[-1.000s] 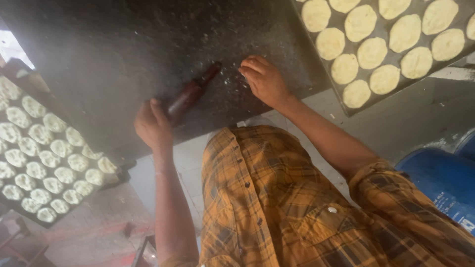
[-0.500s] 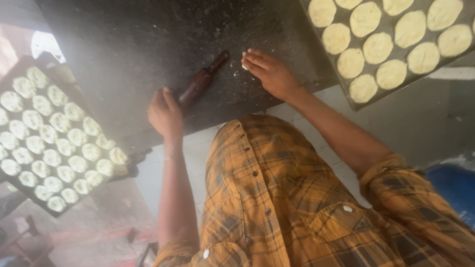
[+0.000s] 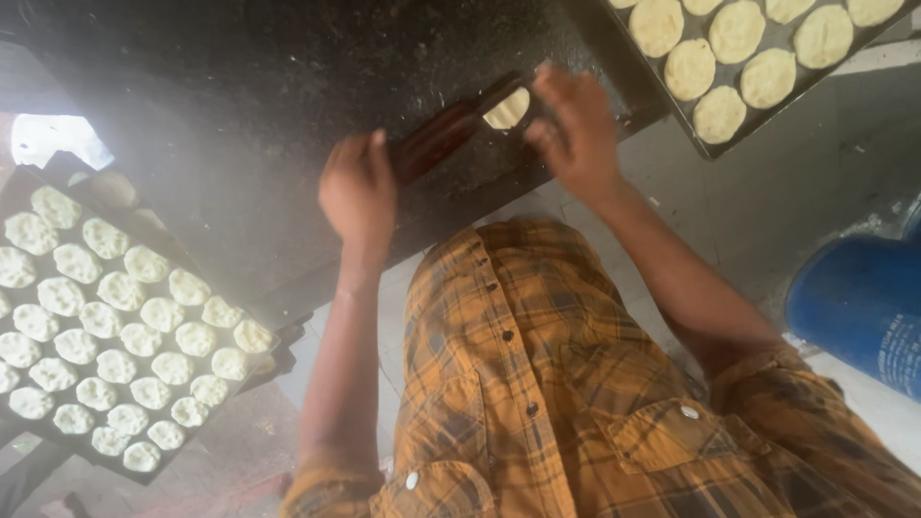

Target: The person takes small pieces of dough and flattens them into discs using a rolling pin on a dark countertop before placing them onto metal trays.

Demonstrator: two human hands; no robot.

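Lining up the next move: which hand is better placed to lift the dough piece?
Right: the right hand hovers beside the dough piece; the left hand is farther, on the rolling pin.

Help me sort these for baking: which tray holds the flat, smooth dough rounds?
The tray at the upper right, beside the right hand. Its rounds are flat and smooth; the left tray holds lumpy balls.

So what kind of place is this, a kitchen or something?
Probably a small bakery or food workshop. Two dark trays, one at one side and one at the other, hold rows of pale dough rounds, and both hands work a rolling pin on a floured dark slab.
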